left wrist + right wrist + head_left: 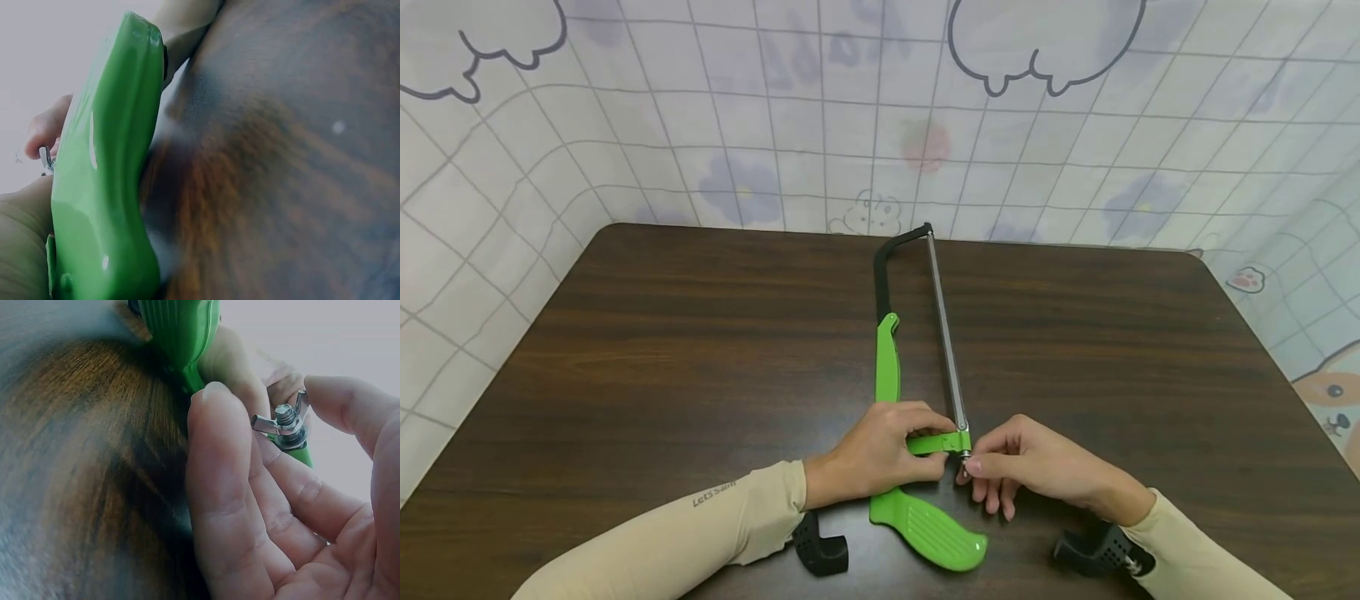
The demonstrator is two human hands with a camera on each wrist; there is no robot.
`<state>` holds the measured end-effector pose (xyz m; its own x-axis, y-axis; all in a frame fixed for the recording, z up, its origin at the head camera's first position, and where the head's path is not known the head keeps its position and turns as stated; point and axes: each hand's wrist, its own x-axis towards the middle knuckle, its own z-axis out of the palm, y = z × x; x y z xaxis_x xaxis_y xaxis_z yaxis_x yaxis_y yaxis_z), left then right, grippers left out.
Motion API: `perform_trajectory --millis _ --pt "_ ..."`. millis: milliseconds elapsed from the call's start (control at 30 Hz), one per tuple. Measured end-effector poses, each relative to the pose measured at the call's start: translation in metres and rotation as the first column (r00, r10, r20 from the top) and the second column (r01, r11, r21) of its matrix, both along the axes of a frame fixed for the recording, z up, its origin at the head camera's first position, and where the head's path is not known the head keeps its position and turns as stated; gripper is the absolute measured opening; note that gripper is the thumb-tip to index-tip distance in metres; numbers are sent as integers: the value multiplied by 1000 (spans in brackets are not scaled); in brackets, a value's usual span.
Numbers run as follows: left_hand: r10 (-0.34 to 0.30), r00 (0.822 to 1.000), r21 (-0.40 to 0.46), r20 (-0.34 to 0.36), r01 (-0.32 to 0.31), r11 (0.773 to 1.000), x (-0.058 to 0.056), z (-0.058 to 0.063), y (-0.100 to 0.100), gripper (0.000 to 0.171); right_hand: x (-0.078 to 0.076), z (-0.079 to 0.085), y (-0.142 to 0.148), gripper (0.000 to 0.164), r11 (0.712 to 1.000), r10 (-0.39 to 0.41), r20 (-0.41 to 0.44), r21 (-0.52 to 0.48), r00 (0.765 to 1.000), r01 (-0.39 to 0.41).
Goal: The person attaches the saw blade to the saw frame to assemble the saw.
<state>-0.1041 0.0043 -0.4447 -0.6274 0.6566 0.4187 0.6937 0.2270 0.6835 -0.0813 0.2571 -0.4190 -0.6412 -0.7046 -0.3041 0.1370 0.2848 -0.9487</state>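
Observation:
A hacksaw lies on the table, its green handle toward me and its black frame reaching away. A long silver blade bar runs down its right side to a green crosspiece. My left hand grips the saw there, thumb and fingers on either side of the crosspiece. At the crosspiece's end, my right hand has its thumb and fingers around a metal wing nut on a threaded bolt. In the right wrist view the thumb meets one wing. The green handle fills much of the left wrist view.
The dark wooden table extends around the saw on both sides. Behind it hangs a white gridded cloth with printed figures. A black wrist mount sits under the left wrist, and another black mount under the right.

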Motion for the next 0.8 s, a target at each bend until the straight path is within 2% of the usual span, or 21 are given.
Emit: perform_trajectory --millis 467,633,800 --pt "3 1000 35 -5 -3 999 0 -2 1 24 -1 -4 3 33 995 39 -1 -95 999 -39" --pt "4 1000 37 5 -4 999 1 -1 0 25 -2 -7 5 32 983 84 29 -164 996 -79" --pt "5 1000 40 2 -6 999 1 -1 0 25 -4 -10 7 30 971 123 15 -210 992 -117"
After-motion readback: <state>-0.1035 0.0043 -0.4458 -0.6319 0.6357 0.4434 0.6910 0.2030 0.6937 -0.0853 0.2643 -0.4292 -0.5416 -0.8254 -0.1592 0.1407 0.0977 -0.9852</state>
